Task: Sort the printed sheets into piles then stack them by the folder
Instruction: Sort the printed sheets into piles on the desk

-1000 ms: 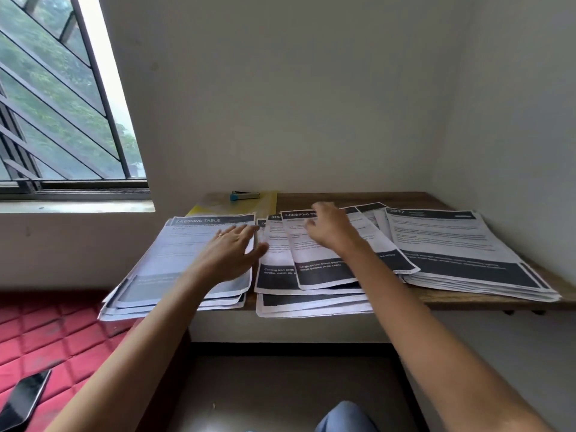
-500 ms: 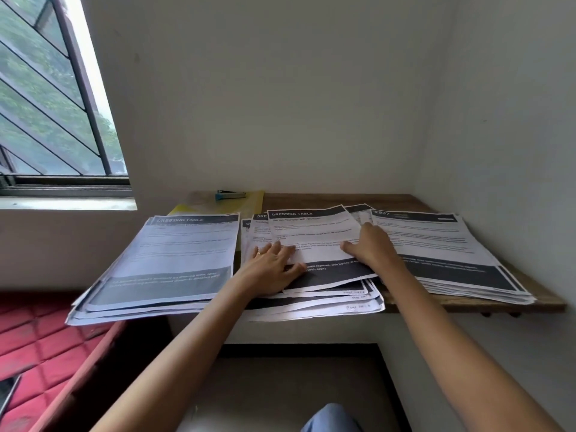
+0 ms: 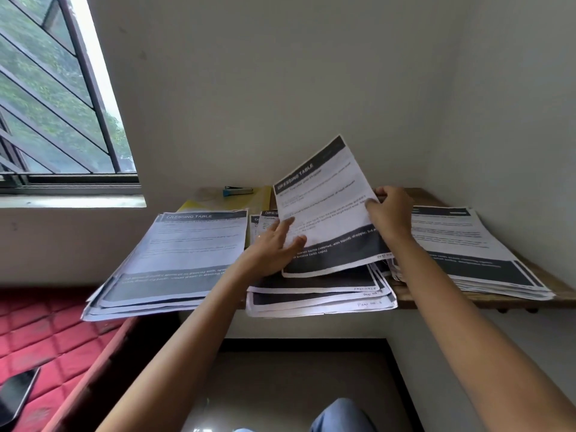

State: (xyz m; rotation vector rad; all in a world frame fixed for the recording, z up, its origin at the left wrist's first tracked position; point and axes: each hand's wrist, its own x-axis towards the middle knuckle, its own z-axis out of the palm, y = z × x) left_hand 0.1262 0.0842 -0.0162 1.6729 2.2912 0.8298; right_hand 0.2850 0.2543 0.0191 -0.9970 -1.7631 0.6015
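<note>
Three piles of printed sheets lie on a wooden shelf (image 3: 486, 299): a left pile (image 3: 174, 263) headed "DRESSING TABLE", a middle pile (image 3: 321, 291) and a right pile (image 3: 473, 254). One sheet (image 3: 327, 210) is tilted up off the middle pile, its far end raised. My right hand (image 3: 389, 213) grips its right edge. My left hand (image 3: 277, 247) pinches its lower left edge, thumb on top and fingers underneath. A yellow folder (image 3: 252, 199) lies at the back, partly hidden under the sheets.
A blue stapler (image 3: 237, 190) rests on the folder. The left pile overhangs a red quilted mattress (image 3: 40, 338), where a black phone (image 3: 15, 395) lies. Walls close in behind and to the right; a barred window (image 3: 53, 98) is at the left.
Both hands came off the flat piles and took the top sheet of the middle pile. That sheet now stands tilted up, where it lay flat half a second ago.
</note>
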